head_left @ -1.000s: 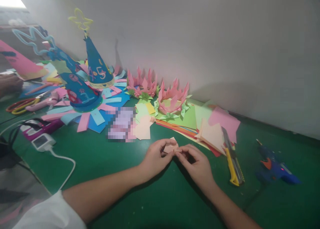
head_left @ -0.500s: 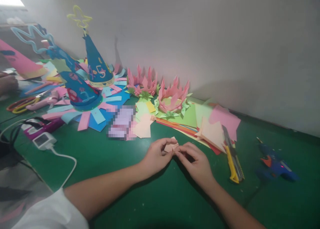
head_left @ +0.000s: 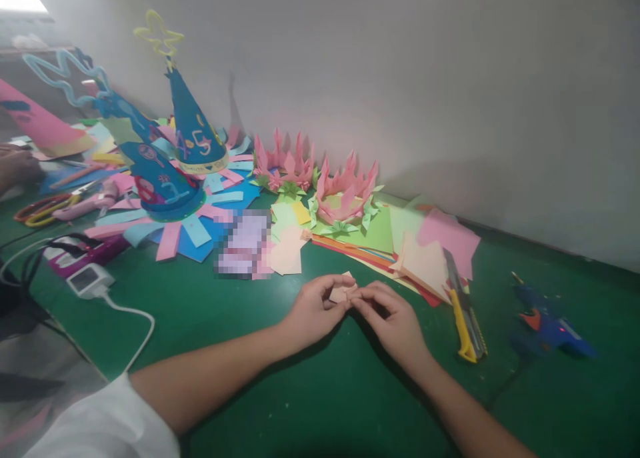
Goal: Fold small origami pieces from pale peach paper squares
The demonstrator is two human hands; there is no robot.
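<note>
A small folded piece of peach paper (head_left: pixel 342 293) is held between my two hands above the green table (head_left: pixel 240 405). My left hand (head_left: pixel 317 311) grips its left side, thumb below and fingers curled over the top. With thumb and fingertips pinched, my right hand (head_left: pixel 393 318) holds the paper's right edge. The fingertips of both hands meet there and hide part of the folds. Just beyond lie a stack of coloured paper (head_left: pixel 360 250) and a loose peach sheet (head_left: pixel 289 250).
A yellow utility knife (head_left: pixel 466 325) and a blue glue gun (head_left: pixel 555 328) lie at right. Pink paper crowns (head_left: pixel 347 191) stand behind the hands. Blue cone hats (head_left: pixel 193 121), scissors (head_left: pixel 43 208), a white charger (head_left: pixel 90 281) with its cable, and another person's hand (head_left: pixel 17 168) are at left.
Almost nothing differs. My right thumb and fingertips have shifted very slightly along the paper's edge; both hands keep their hold.
</note>
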